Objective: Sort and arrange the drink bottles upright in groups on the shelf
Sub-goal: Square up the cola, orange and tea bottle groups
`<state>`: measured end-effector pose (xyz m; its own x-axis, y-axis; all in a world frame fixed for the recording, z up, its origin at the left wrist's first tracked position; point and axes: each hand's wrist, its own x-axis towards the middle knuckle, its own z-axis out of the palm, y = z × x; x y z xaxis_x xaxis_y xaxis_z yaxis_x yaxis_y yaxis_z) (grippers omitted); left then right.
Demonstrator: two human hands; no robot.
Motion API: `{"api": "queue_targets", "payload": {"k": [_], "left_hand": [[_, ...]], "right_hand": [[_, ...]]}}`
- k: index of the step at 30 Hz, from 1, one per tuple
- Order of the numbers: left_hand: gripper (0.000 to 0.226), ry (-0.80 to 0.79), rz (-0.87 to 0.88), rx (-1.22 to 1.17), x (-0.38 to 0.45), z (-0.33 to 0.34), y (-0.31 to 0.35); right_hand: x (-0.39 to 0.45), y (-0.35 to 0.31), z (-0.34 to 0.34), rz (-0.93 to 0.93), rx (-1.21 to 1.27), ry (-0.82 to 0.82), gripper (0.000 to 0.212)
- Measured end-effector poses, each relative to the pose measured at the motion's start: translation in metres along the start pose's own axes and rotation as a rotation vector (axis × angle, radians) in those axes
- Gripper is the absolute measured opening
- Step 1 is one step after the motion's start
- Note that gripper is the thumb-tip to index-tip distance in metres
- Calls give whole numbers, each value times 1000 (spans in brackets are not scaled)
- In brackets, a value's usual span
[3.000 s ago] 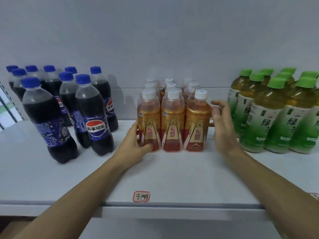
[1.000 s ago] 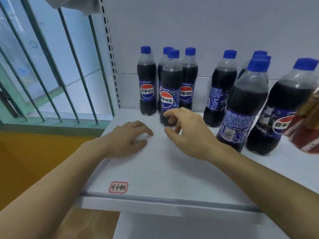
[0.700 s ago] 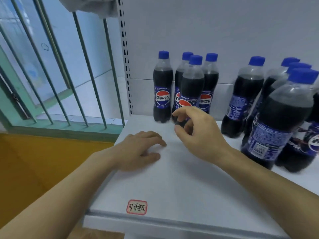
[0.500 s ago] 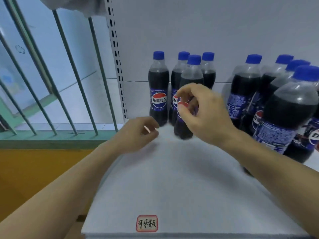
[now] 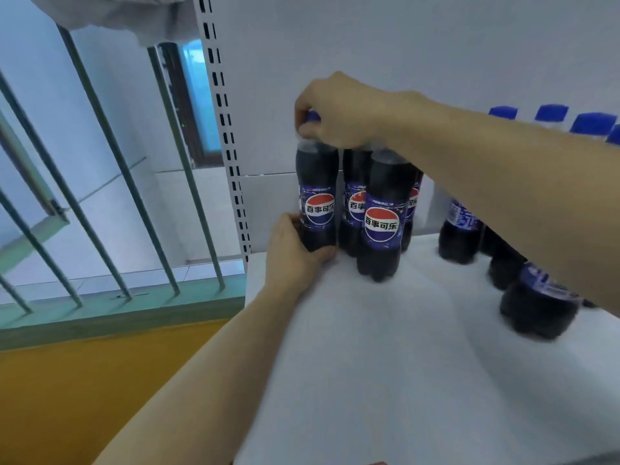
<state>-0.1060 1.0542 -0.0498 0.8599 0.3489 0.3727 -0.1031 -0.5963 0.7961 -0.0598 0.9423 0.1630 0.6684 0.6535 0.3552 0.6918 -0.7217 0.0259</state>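
Item: cola bottle (image 5: 317, 199), upright at the shelf's (image 5: 385, 347) far-left corner, 11 o'clock from you. Your right hand (image 5: 339, 110) curls its fingers over the blue cap; your left hand (image 5: 295, 255) wraps the base. Keep both grips and slide it square, label forward, without tipping. Adjacent: three colas (image 5: 380, 216) touching at its 3 o'clock, the front one likeliest to be knocked. Further colas (image 5: 536, 303) stand apart at 2 o'clock, under your right forearm. Upright post (image 5: 228, 146) close at 9 o'clock.
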Motion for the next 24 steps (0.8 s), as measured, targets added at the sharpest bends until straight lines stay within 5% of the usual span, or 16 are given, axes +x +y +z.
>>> {"api": "queue_targets", "payload": {"k": [8,14,24], "left_hand": [[74,-7,46,11,5,1,-6],[75,-16,28,-15,4,0,-4],[73,-6,76,34,2,1,-5]], "right_hand": [[-2,18,-24,36,-68,64,30],[2,32,-33,211,-219,-324,23],[-1,41,-29,263,-28,-235,16]]}}
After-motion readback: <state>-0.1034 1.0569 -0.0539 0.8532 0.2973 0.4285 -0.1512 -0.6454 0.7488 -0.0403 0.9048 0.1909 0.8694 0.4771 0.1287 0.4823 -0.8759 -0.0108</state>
